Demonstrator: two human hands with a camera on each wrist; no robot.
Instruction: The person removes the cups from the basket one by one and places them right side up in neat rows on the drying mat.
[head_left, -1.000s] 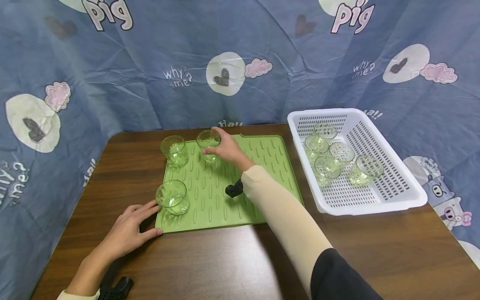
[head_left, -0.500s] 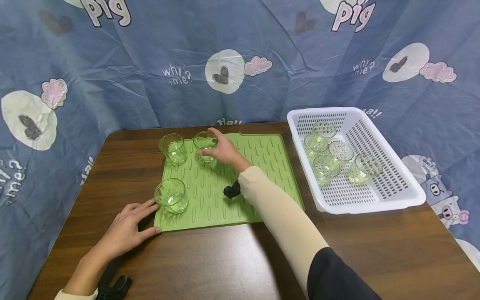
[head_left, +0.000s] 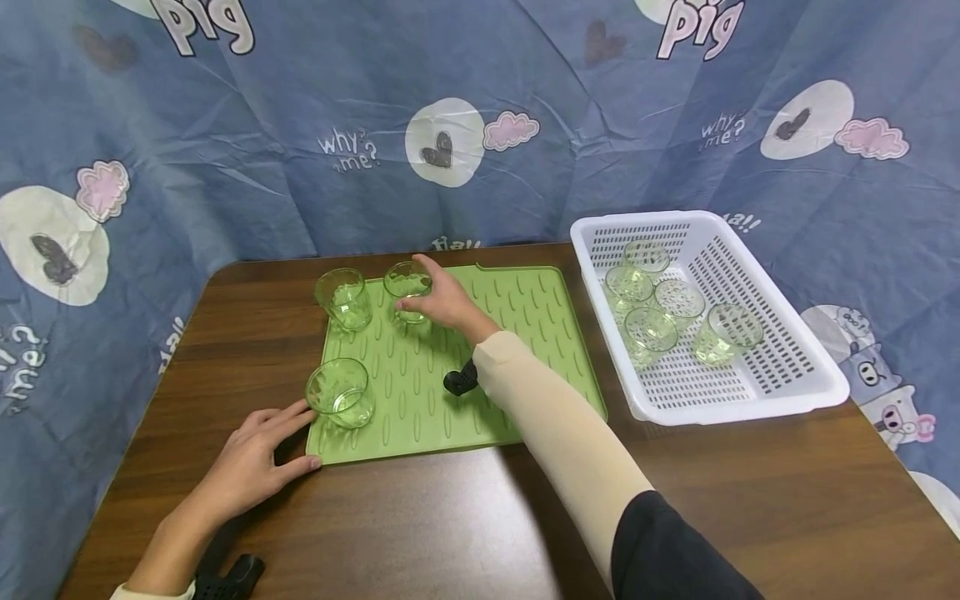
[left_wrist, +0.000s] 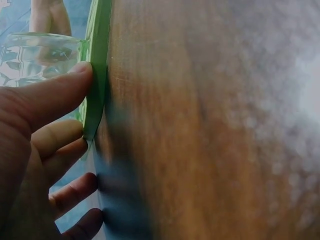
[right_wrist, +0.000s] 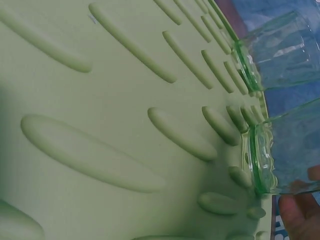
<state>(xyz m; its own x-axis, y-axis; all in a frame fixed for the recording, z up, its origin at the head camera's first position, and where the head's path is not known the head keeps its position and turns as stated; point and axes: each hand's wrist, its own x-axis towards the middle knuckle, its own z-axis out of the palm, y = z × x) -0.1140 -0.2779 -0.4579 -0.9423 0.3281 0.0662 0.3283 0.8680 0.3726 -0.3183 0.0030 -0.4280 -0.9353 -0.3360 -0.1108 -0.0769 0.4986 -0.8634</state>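
Note:
My right hand holds a clear, green-tinted drinking glass near the back of the green ribbed mat, thumb and fingers curled round its side. In the right wrist view the base of this glass is at the mat's surface. A second glass stands upright at the mat's back left corner. Another glass stands at its front left. Beside that one lies my left hand, fingers spread, the thumb touching the mat's front left corner. In the left wrist view the thumb overlaps the mat's edge.
A white perforated basket with several similar glasses stands right of the mat on the brown wooden table. A patterned blue cloth hangs behind the table. My right forearm crosses the mat's front edge.
My right hand has moved slightly left and down with the glass, then stays nearly still. My left hand keeps its place at the mat's corner. The head view has shifted a little.

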